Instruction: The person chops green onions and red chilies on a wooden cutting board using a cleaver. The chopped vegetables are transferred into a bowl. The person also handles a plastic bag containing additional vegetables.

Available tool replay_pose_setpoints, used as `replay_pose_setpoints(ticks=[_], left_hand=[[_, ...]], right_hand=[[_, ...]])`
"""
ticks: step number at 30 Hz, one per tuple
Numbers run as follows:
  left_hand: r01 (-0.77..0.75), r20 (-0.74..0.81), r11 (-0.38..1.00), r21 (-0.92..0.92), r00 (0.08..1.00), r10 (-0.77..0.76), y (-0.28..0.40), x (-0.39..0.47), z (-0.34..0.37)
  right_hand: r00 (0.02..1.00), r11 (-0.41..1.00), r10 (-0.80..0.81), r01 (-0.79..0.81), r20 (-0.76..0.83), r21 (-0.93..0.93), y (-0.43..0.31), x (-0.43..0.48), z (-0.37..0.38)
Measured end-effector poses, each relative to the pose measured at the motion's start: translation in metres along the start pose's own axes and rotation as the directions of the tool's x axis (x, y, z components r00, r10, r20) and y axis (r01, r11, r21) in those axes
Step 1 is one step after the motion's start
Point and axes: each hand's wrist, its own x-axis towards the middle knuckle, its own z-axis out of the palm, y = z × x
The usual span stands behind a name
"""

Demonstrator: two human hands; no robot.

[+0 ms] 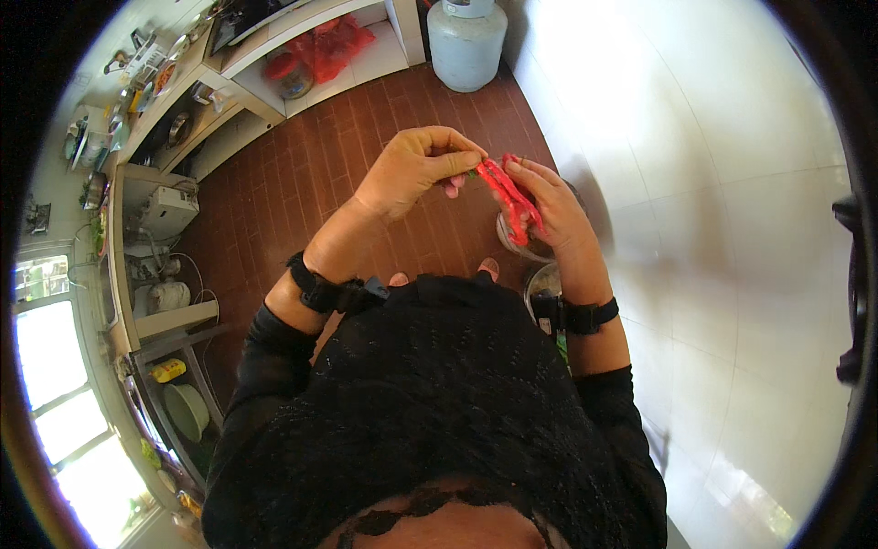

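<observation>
A crumpled red plastic bag (511,199) is stretched between my two hands in front of my body. My left hand (415,168) pinches its upper left end between thumb and fingertips, where a bit of green shows. My right hand (555,202) holds the other part, with its fingers lying along the bag's right side. Partly hidden below my right hand stands a round pale container (509,237) near the wall. Another round container (542,278) is beside it, half covered by my right forearm and its black strap.
A pale gas cylinder (468,44) stands by the white tiled wall (699,226). Tiled counter shelves along the left hold a red-lidded jar (289,74), red bags (336,48), a white appliance (168,211) and a green basin (186,412). My feet are on the brown floor (302,151).
</observation>
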Motion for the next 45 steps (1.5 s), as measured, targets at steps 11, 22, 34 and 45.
replay_pose_setpoints(ticks=[11,22,34,45], left_hand=[[0.07,0.063,0.97,0.233,0.994,-0.087,-0.012,0.081,0.096],[0.387,0.465,0.899,-0.203,0.846,-0.26,-0.007,0.131,0.141],[-0.232,0.324,0.655,0.719,0.946,-0.021,-0.096,0.217,0.197],[0.088,0.241,0.984,0.153,0.963,-0.124,-0.067,0.201,0.213]], right_hand=[[0.993,0.849,-0.107,0.117,0.05,-0.516,-0.058,-0.036,-0.088],[0.955,0.816,0.071,0.11,0.288,-0.567,-0.105,-0.092,-0.161],[0.961,0.809,-0.126,0.243,-0.246,0.535,-0.04,-0.083,-0.227],[0.896,0.711,-0.182,0.404,-0.404,0.576,-0.04,-0.063,-0.236]])
